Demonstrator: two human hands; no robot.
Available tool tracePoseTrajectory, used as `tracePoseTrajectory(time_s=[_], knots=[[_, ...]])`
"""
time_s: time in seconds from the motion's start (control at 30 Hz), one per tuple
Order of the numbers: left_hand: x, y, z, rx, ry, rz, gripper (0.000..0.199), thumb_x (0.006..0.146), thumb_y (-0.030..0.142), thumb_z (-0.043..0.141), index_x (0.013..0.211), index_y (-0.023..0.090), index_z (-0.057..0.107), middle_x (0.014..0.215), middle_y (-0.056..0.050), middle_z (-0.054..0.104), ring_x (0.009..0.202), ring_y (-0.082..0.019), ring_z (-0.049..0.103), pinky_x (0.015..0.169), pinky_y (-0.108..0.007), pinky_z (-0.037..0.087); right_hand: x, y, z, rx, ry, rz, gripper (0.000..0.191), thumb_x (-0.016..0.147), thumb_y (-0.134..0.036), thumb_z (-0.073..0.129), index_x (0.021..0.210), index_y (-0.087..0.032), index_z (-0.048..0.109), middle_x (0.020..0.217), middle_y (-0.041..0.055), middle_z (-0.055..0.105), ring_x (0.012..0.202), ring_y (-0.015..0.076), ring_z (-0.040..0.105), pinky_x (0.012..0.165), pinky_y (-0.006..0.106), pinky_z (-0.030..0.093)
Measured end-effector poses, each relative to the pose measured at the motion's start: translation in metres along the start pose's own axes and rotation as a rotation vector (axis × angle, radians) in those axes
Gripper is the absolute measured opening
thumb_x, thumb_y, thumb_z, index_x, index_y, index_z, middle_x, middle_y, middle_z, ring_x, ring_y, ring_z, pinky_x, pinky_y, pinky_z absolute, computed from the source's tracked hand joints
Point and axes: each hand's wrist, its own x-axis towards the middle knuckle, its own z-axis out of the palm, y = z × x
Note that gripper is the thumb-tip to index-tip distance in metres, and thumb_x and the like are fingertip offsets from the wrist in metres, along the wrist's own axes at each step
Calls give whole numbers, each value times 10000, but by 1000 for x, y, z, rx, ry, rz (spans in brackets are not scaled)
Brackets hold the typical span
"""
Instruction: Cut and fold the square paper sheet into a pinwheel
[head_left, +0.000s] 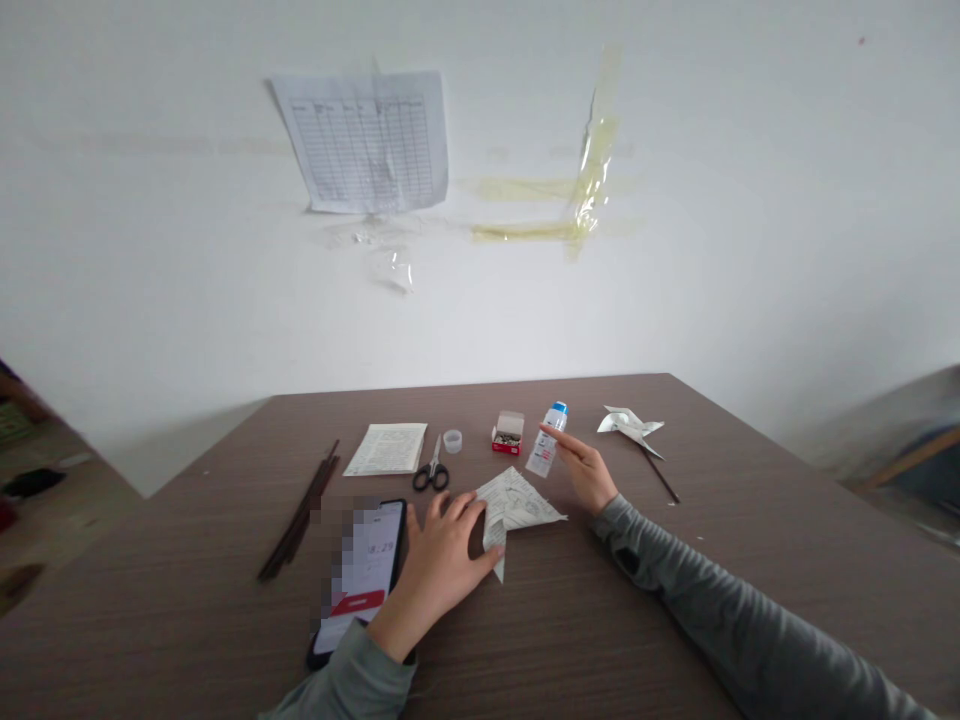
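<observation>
My left hand is spread over the table, its thumb and fingertips touching the left edge of a partly folded piece of printed paper. One narrow point of the paper sticks out toward me, another to the right. My right hand reaches in with fingers stretched across a clear glue bottle with a blue cap; its thumb is hidden, and a firm grip does not show. Behind the paper is an open red-and-white box of small metal pins. A finished paper pinwheel on a brown stick lies to the right.
A phone lies under and beside my left forearm. Brown sticks are at the left. Farther back are stacked printed paper sheets, black-handled scissors and a small clear cap. The table meets a white wall.
</observation>
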Motion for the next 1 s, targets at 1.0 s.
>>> tracePoseTrajectory(time_s=[1.0], knots=[[0, -5, 2, -2, 43, 22, 657, 1095, 384, 809, 1752, 365, 827, 1944, -115, 715, 1881, -553, 527, 1527, -936, 363, -2, -4, 3, -116, 76, 130, 411, 789, -497, 1064, 1109, -317, 878, 1076, 69, 999, 1057, 378, 956, 1030, 556, 797]])
